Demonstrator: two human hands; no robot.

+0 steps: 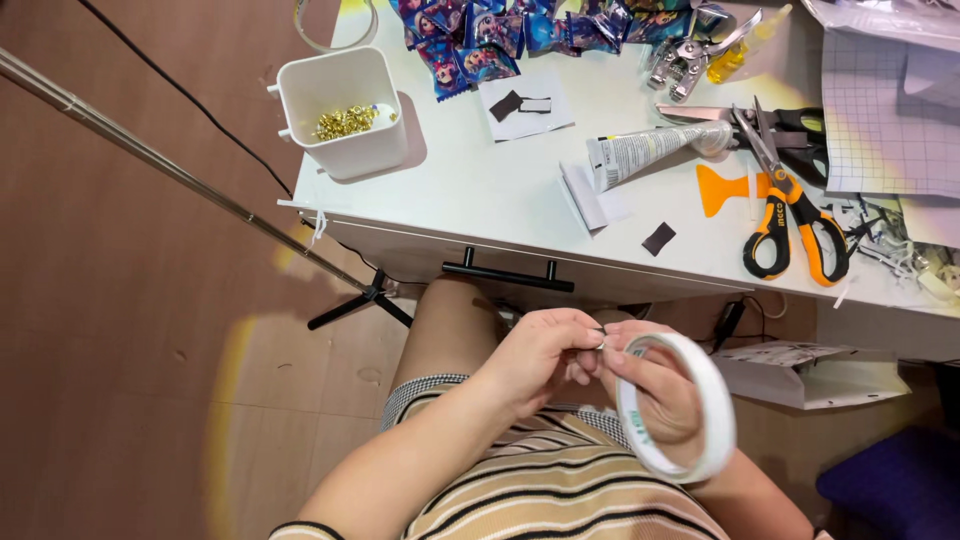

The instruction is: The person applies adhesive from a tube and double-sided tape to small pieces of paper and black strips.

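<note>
Both hands are held together over my lap, below the desk's front edge. My right hand (655, 385) has a white roll of tape (700, 400) looped around it, the ring standing on edge. My left hand (545, 355) pinches a small, thin piece (598, 338) at its fingertips, touching the right hand's fingers. What the small piece is I cannot tell. My striped sleeves and top fill the bottom of the view.
The white desk (480, 200) holds a white bin (345, 110) of gold bits, orange-handled scissors (785, 215), an orange scraper (725, 188), a squeezed tube (650, 150), shiny printed packets (520, 30), a metal punch (690, 58) and a gridded sheet (885, 120). A tripod pole (180, 170) crosses at left.
</note>
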